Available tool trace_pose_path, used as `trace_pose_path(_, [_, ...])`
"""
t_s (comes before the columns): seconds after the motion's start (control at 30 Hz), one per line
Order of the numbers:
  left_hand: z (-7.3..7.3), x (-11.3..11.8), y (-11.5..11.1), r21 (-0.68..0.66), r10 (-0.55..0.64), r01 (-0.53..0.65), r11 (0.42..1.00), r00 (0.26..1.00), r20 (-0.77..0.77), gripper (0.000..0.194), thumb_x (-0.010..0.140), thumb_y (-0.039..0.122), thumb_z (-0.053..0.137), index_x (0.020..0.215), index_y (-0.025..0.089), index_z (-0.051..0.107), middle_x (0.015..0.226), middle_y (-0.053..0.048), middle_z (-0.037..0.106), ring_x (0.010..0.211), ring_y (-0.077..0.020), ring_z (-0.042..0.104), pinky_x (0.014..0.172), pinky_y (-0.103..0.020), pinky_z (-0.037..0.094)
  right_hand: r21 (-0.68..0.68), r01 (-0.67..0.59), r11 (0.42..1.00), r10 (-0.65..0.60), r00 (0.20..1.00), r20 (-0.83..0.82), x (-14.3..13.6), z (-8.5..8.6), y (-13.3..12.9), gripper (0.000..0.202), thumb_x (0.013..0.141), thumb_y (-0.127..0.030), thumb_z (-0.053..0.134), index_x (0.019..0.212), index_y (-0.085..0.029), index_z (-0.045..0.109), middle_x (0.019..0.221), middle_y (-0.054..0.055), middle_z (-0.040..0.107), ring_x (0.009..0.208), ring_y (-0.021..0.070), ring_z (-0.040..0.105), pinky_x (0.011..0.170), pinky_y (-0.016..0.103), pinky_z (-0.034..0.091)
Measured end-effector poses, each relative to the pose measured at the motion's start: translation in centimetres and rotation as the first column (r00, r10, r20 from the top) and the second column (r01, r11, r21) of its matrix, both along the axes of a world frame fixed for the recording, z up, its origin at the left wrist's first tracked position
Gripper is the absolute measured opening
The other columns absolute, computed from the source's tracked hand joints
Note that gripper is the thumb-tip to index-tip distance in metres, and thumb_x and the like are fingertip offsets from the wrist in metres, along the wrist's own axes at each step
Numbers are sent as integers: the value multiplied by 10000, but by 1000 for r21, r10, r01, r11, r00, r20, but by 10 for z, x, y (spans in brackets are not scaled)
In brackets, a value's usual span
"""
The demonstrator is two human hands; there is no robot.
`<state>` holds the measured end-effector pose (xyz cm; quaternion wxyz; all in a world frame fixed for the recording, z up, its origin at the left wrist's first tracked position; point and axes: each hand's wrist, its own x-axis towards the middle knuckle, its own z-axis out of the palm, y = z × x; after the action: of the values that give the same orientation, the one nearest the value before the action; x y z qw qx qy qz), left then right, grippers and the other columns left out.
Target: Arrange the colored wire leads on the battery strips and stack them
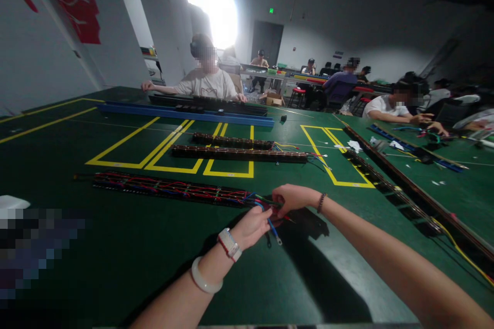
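Observation:
A long dark strip [170,187] laced with red and blue wires lies across the table in front of me. Loose wires come out of its right end. My left hand [252,226] is closed on these wires, its thumb and fingers pinched near the strip's end. From it a blue wire [273,229] hangs down to a metal ring terminal [279,241]. My right hand [291,198] curls over the same wires from the right, fingers pinched together. Exactly which wires each hand grips is partly hidden by the fingers.
Two more wired strips [239,152] lie beyond, over yellow tape outlines on the green table [154,247]. Long strips [401,195] slant along the right. A blue channel [185,113] lies at the far side, where a person [206,79] sits. Another person [397,105] works at right.

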<state>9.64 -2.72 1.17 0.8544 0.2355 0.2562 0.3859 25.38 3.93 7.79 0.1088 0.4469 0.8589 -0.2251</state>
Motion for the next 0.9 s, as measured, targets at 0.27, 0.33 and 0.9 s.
trace_pose_path(0.27, [0,2,-5,28,28,-24,999,990,-135,93,843,165,569,923,119,578,865,-66,627,758,-118,602,774,-268,478,20,75,997,-74,997,-11,-1,-2,-15,584,545,-592,740,933,-182,593,777,30,621,617,145,536,494,233,348])
trace_pose_path(0.33, [-2,1,-4,15,19,-17,1000,989,-144,52,855,176,552,874,128,552,780,-40,606,683,-112,600,733,-271,486,26,73,997,-72,996,-44,3,-2,-12,533,655,-608,663,967,-180,597,803,48,638,639,156,559,509,240,366])
trace_pose_path(0.9, [-5,-17,5,46,-145,167,985,939,-311,124,878,184,443,948,113,517,591,-8,578,544,-142,602,730,-381,516,565,-576,591,415,818,400,-11,-27,25,142,853,-105,510,884,-189,620,831,47,636,760,160,553,734,303,343])
